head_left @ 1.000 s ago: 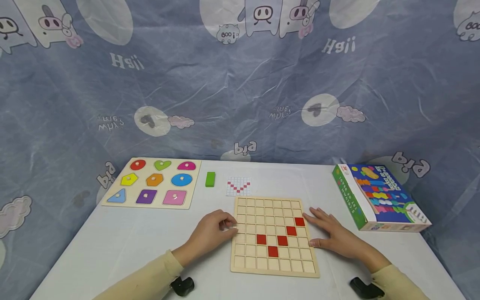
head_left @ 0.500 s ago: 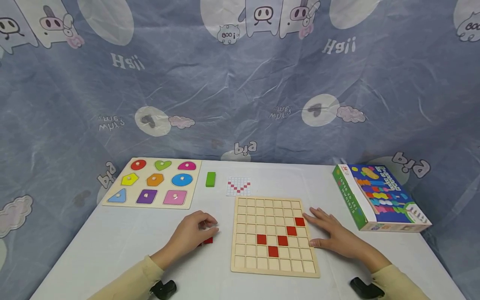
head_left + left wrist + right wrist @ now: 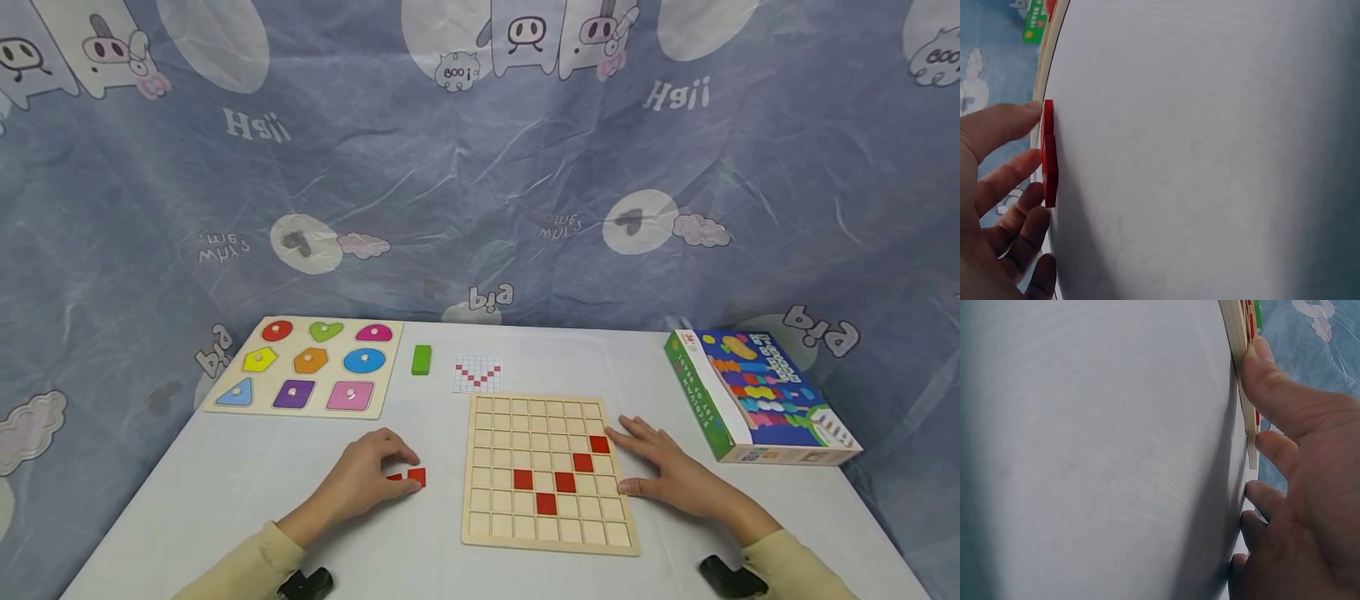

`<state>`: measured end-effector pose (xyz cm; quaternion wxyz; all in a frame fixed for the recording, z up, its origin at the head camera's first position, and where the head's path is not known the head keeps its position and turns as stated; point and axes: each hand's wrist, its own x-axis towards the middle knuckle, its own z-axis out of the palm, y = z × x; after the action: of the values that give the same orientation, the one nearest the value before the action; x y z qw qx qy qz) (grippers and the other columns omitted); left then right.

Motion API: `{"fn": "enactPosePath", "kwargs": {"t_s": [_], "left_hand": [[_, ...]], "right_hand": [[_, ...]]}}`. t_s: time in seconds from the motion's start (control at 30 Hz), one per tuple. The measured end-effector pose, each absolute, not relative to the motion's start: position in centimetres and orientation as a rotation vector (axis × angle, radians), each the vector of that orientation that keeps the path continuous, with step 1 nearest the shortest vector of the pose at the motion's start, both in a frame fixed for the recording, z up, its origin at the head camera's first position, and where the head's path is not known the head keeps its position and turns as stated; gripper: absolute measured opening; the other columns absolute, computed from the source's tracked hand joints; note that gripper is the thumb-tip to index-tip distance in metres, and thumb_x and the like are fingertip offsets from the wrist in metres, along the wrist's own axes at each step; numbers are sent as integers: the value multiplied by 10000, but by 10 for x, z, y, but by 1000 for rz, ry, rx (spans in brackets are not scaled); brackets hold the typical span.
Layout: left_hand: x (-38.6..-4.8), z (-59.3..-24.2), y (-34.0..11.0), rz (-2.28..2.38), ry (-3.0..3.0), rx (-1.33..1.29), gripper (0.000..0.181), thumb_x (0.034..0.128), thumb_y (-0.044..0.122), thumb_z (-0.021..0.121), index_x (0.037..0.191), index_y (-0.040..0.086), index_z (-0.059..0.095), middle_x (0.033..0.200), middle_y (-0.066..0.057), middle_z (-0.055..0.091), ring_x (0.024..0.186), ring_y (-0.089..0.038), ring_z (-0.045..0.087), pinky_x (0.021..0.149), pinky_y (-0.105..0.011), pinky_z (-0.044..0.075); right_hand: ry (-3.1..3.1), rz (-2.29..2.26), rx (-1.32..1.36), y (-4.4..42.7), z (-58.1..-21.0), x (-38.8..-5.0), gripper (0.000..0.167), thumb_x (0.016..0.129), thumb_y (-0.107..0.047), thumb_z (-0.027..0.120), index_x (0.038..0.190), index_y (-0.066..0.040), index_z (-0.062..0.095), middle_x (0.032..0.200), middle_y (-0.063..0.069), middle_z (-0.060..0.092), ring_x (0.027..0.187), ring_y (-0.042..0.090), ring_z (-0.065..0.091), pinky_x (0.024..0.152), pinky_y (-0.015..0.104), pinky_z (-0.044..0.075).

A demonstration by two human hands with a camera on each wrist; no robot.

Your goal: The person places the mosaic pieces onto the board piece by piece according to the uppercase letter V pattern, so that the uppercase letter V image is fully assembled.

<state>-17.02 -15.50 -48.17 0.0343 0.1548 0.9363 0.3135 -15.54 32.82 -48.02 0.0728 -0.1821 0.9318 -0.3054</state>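
Two red square tiles (image 3: 417, 477) lie on the white table by my left hand (image 3: 363, 473); one is partly hidden behind it. The thumb and forefinger of that hand are spread around the tiles, apart from each other. In the left wrist view the red tiles (image 3: 1050, 169) stand out edge-on beside the fingertips. A wooden grid board (image 3: 487, 527) sits in the middle, with several red tiles (image 3: 565, 482) in its cells, some in a diagonal line. My right hand (image 3: 671, 477) rests at the board's right edge, its thumb and fingers spread and touching the rim.
Behind the board lies a small pattern card (image 3: 477, 372) with a red V on a grid. A green block (image 3: 422, 360) is left of it. A knobbed shape puzzle (image 3: 303, 383) lies at the far left, and a colourful box (image 3: 765, 396) at the right.
My left hand has moved left from the board's left edge to the red tiles on the table, its thumb and forefinger spreading. The right hand and the board stay put.
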Motion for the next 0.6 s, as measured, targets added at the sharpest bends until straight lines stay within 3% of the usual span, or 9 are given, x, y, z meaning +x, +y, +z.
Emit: {"fn": "enactPosePath", "kwargs": {"t_s": [0.33, 0.6], "left_hand": [[-167, -480, -147, 972, 2965, 516, 244, 744, 193, 919, 876, 243, 719, 904, 142, 612, 900, -100, 564, 840, -363, 530], [-169, -479, -144, 962, 2956, 497, 230, 799, 189, 880, 901, 266, 688, 860, 161, 615, 879, -115, 569, 830, -366, 534]], "right_hand": [[2801, -920, -545, 327, -479, -155, 819, 845, -481, 772, 1541, -182, 461, 1635, 246, 240, 1490, 545, 102, 1140, 714, 51], [2800, -917, -550, 327, -478, -155, 821, 847, -479, 771, 1543, -181, 457, 1634, 252, 237, 1488, 548, 101, 1141, 714, 47]]}}
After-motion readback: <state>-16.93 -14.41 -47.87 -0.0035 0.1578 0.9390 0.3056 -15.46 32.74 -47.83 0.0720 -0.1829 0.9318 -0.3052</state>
